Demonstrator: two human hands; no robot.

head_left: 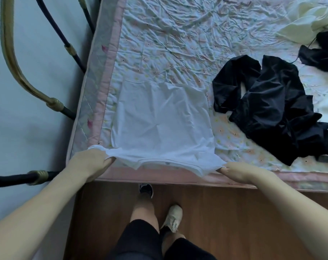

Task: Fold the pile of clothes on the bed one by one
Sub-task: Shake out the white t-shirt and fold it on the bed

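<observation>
Pinching the near corners of one flat white cotton top point(161, 117) at the floral-sheeted bed's point(178, 44) edge were the left hand point(90, 162) and right hand point(240, 171); two crumpled black garments point(272, 109) lay beside it.

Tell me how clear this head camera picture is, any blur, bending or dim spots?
Head view: dim, bluish light with no glare; wide-angle bending curves the bed frame; the white shirt is fairly sharp; the black garment loses detail in darkness; both hands, left hand and right hand, look soft.
</observation>
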